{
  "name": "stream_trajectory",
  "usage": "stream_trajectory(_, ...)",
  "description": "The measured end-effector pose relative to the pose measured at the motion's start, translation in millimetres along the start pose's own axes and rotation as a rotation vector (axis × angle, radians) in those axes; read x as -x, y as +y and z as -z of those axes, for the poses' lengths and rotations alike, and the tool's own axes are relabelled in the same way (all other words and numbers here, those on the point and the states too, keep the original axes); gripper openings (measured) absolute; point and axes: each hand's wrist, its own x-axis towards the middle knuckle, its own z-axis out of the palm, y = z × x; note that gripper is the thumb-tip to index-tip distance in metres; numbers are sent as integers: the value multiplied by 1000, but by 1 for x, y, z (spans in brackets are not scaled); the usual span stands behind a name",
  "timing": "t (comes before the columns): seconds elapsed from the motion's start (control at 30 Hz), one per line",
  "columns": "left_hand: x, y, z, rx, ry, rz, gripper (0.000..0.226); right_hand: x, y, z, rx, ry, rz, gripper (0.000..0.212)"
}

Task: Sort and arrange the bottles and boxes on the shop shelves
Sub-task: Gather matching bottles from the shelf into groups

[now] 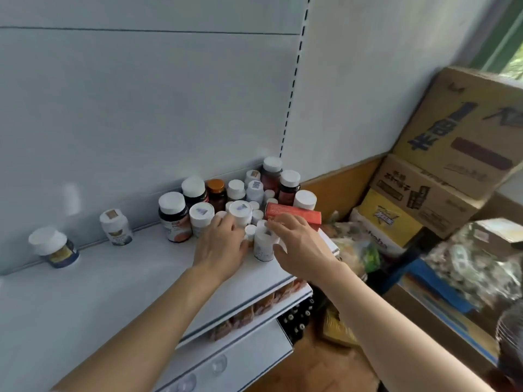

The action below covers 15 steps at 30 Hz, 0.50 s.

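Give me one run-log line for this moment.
left hand reaching among clustered bottles | right hand fingers around white bottle | red box behind | two bottles apart, left

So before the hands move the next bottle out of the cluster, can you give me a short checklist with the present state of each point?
1. Right hand holds a bottle: ok, its fingers curl round the white bottle.
2. Left hand grip: cannot tell, fingers reach among the small bottles, contact hidden.
3. Free space on the shelf to the left: ok, only two lone bottles stand there.
4. Red box stable: not ok, it lies on top of bottles.
5. Cluster upright: ok, visible caps point up.
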Motion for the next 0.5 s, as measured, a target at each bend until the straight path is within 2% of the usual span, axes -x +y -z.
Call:
stream_trajectory(0.2, 4, 1, -17, 21, 15, 40, 8, -18, 28, -10, -114, -17, 204, 39)
stream_trajectory(0.33, 6, 0, -20, 22, -29, 15, 7, -19, 33, -15, -176, 27, 258, 36)
stream_trajectory(0.5, 14, 4, -20, 2, 5, -33, 13, -14, 33, -19, -234, 70, 261, 35)
